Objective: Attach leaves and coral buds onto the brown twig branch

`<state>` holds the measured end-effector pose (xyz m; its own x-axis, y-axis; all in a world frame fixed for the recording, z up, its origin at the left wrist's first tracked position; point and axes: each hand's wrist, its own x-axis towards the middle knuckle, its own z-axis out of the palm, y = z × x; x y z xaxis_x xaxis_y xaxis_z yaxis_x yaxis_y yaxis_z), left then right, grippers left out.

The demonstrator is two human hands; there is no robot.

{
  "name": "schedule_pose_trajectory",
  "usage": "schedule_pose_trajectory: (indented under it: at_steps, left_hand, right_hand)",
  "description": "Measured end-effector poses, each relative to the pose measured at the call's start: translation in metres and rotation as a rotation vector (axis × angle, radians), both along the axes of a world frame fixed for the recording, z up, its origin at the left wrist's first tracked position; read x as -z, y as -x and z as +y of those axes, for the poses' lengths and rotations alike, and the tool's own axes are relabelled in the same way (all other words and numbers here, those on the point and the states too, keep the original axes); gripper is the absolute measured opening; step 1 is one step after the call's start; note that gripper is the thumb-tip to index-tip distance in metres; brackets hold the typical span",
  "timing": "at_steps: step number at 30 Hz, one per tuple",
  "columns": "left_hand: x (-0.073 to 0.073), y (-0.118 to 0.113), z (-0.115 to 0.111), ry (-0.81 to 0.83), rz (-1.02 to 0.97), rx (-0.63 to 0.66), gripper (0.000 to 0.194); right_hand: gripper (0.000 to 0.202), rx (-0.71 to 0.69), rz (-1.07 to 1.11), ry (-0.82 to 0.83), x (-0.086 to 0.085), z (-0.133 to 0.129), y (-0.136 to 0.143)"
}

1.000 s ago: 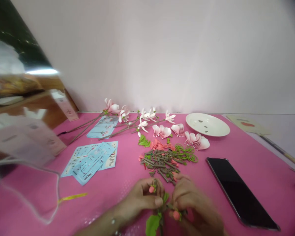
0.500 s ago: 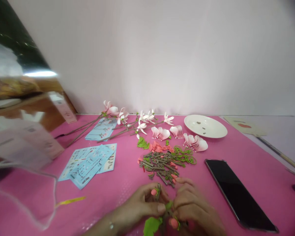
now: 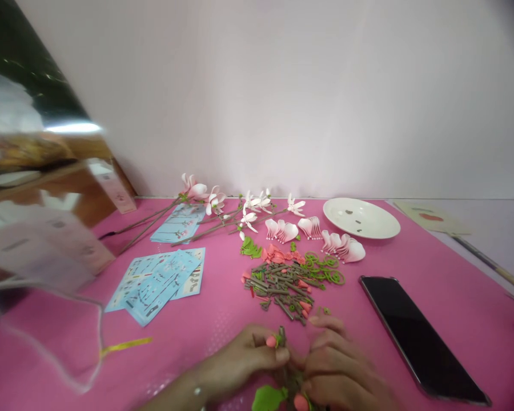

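Fingers of your left hand (image 3: 244, 361) and right hand (image 3: 338, 371) pinch a flower stem (image 3: 282, 365).
Its pink bud (image 3: 270, 341) sits at 12 o'clock of your left thumb; green leaf (image 3: 268, 398) at 6.

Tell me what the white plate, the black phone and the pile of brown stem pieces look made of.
White plate: likely glazed ceramic or melamine; smooth, faint sheen. Black phone: glass face, glossy and reflective. Brown stem pieces: probably moulded plastic; matte, uniform, stiff little rods.

bright, even light; blurred, warped edges
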<state>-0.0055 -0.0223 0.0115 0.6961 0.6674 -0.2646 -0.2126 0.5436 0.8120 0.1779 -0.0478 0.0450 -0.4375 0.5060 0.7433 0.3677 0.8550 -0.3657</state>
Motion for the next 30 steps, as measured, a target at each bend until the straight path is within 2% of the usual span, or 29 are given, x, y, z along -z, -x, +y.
schedule_pose_trajectory:
  at_steps: [3, 6, 9, 11, 13, 15, 17, 20, 24, 28, 30]
  left_hand:
    - [0.001, 0.000, 0.001, 0.017, -0.036, 0.006, 0.034]
    - [0.002, 0.001, 0.003, 0.040, -0.082, 0.013, 0.036]
    - [0.002, 0.004, 0.005, 0.053, -0.138, 0.006, 0.037]
    - [0.002, 0.005, 0.006, 0.056, -0.177, 0.004, 0.037]
    - [0.002, 0.006, 0.006, 0.057, -0.211, 0.015, 0.038]
    - [0.004, 0.006, 0.006, 0.047, -0.236, 0.038, 0.038]
    - [0.005, 0.006, 0.005, 0.026, -0.255, 0.066, 0.040]
    - [0.007, 0.009, 0.006, -0.015, -0.271, 0.105, 0.041]
    - [0.008, 0.013, 0.008, -0.051, -0.272, 0.163, 0.049]
    - [0.010, 0.013, 0.009, -0.081, -0.210, 0.205, 0.041]
    - [0.011, 0.013, 0.009, -0.040, -0.185, 0.209, 0.040]
  right_hand:
    - [0.023, -0.023, -0.039, 0.008, -0.004, -0.002, -0.002]
    - [0.023, -0.036, 0.013, 0.075, 0.000, -0.004, -0.004]
    - [0.028, -0.048, 0.247, 0.134, 0.010, -0.005, -0.003]
    - [0.028, -0.001, 0.412, 0.185, 0.017, -0.006, -0.002]
    - [0.025, 0.052, 0.486, 0.326, 0.020, -0.005, -0.003]
    - [0.021, 0.045, 0.505, 0.525, 0.020, -0.003, -0.006]
    - [0.013, -0.022, 0.518, 0.679, 0.017, 0.000, -0.009]
    - [0.007, -0.119, 0.508, 0.778, 0.012, 0.003, -0.009]
    - [0.007, -0.195, 0.369, 0.743, 0.007, 0.004, -0.004]
    - [0.018, -0.187, 0.266, 0.569, 0.005, 0.004, 0.000]
    - [0.021, -0.176, 0.243, 0.486, 0.006, 0.005, 0.001]
